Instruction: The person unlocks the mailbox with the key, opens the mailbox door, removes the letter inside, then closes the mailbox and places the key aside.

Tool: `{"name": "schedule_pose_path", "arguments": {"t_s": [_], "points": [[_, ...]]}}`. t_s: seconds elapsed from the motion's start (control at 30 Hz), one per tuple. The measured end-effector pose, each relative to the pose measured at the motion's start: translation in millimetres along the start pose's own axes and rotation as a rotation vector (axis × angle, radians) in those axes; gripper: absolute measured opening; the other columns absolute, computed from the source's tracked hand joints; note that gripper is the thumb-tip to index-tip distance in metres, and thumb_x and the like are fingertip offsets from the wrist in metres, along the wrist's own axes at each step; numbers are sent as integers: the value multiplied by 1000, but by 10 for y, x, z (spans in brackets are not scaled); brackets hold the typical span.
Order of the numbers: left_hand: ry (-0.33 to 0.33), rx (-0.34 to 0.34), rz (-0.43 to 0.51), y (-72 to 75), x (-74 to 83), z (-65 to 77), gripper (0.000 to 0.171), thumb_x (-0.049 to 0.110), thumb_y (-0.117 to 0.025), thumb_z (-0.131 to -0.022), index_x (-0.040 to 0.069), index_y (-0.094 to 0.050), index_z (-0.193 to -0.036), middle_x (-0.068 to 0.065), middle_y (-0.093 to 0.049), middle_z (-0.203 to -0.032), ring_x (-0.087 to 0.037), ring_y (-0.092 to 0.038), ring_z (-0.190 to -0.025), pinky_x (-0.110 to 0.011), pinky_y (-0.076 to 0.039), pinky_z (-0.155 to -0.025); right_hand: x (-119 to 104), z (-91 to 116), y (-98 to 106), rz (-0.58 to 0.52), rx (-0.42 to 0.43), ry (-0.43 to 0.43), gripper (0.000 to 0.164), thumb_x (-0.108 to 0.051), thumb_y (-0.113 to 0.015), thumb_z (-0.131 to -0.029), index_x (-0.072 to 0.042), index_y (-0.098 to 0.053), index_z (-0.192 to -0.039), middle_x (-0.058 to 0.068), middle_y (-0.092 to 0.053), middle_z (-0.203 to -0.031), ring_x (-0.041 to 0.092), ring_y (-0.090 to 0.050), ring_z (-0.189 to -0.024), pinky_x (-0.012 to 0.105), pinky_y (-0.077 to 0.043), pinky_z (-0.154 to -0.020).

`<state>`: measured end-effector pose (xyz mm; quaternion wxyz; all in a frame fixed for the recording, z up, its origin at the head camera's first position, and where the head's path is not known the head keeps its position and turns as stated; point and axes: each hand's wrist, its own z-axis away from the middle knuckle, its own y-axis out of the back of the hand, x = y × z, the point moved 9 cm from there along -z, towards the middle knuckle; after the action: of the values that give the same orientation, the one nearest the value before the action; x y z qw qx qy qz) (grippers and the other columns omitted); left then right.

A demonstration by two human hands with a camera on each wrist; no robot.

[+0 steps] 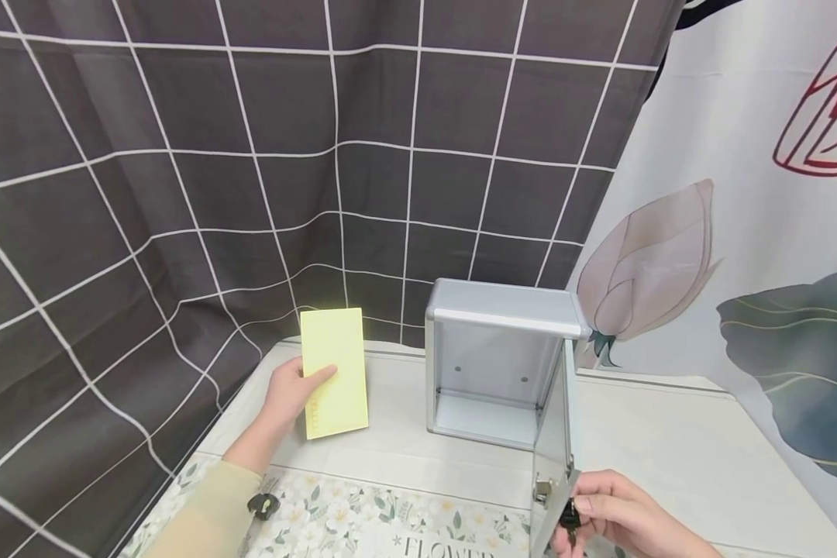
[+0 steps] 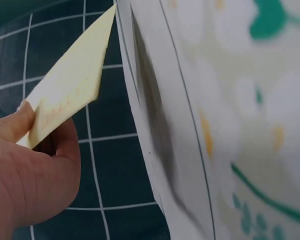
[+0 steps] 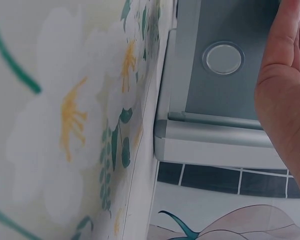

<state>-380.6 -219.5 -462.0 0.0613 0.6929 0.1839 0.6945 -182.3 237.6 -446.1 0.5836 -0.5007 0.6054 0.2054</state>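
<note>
My left hand [image 1: 289, 391] holds a flat yellow envelope [image 1: 338, 341] upright above the table, its thumb across the front. In the left wrist view the same envelope [image 2: 70, 75] carries faint print along one edge. To its right stands a silver metal box [image 1: 505, 298] with its door [image 1: 554, 434] swung out toward me; the inside looks bare. My right hand [image 1: 621, 515] pinches a black-headed key [image 1: 570, 515] at the lock on the door's free edge. A latch [image 1: 542, 490] shows on the door's inner face. The right wrist view cuts off that hand's fingertips.
A floral cloth [image 1: 335, 515] covers the table's near part, with a pale band behind it. A small black object [image 1: 263, 506] sits by my left sleeve. Dark grid-patterned curtain [image 1: 370, 178] hangs behind and left; a white printed curtain [image 1: 739, 256] hangs right.
</note>
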Motion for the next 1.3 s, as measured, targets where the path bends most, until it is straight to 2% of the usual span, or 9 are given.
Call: {"name": "schedule_pose_path", "arguments": {"t_s": [0.13,0.33,0.6,0.9,1.13,1.3], "points": [[14,0,-25,42,-80,-67,41,33,-87,-99,0,-76,-118,-7,-76,-97,-20,-66,-83,-29,-57,-72,-4,-11,9,30,-14,30,47,7,-16,-114,23,-59,-126,16,-80,-127,22,-79,-112,36,-67,-99],[35,-41,-51,56,-142,-150,43,33,-87,-99,-3,-74,-119,-8,-75,-95,-22,-65,-82,-31,-56,-71,-8,-10,2,46,-14,41,47,8,-17,-114,22,-60,-127,15,-80,-126,21,-80,-111,37,-67,-98],[82,-98,-90,43,-236,-188,48,28,-83,-101,-8,-70,-130,-13,-75,-101,-23,-67,-85,-32,-57,-74,3,-3,10,50,-6,31,47,8,-17,-113,23,-59,-126,15,-80,-125,21,-80,-110,36,-67,-98],[105,-113,-174,60,-288,-212,57,19,-83,-98,-16,-62,-137,-24,-72,-116,-29,-68,-95,-32,-58,-79,2,-6,0,57,-16,49,44,9,-17,-113,24,-58,-124,16,-80,-125,21,-80,-110,36,-67,-97],[119,-93,-229,118,-329,-199,53,17,-84,-95,-17,-60,-129,-23,-68,-108,-30,-65,-92,-32,-57,-74,3,-4,11,81,-11,49,44,9,-17,-113,24,-57,-123,15,-81,-124,20,-80,-109,37,-68,-96],[115,-81,-329,171,-323,-195,50,18,-84,-94,-17,-60,-121,-22,-64,-103,-30,-62,-89,-29,-54,-70,-3,-4,10,95,-14,53,43,10,-18,-112,25,-57,-122,15,-80,-124,20,-80,-108,38,-68,-96]]}}
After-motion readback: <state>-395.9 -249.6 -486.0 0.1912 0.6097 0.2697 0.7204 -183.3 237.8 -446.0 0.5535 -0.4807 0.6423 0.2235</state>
